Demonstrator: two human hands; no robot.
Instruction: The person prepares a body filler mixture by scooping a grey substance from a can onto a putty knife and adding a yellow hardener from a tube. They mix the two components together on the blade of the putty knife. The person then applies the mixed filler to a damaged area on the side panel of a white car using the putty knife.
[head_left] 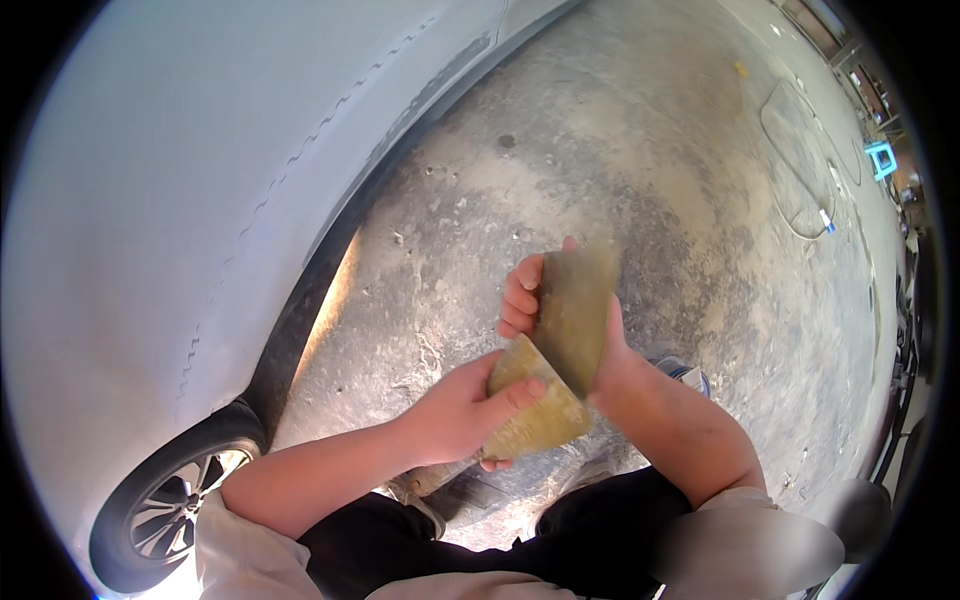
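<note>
My left hand (455,405) is closed on a yellowish, wedge-shaped putty spreader (540,415), its thumb lying across the face. Behind and above it, my right hand (521,298) grips an olive-yellow flat plate (575,310), which looks like a filler board. The fingers of that hand curl round the plate's left edge, while the plate covers the palm. The spreader's upper edge overlaps the plate's lower part; whether they touch I cannot tell. Motion blurs the plate's top end.
A pale car body (200,180) fills the left side, with a wheel (180,500) at the lower left. Partly behind my right forearm stands a round container (692,380) on the stained concrete floor (660,180). A thin hose (780,190) and a blue stool (881,160) lie farther right.
</note>
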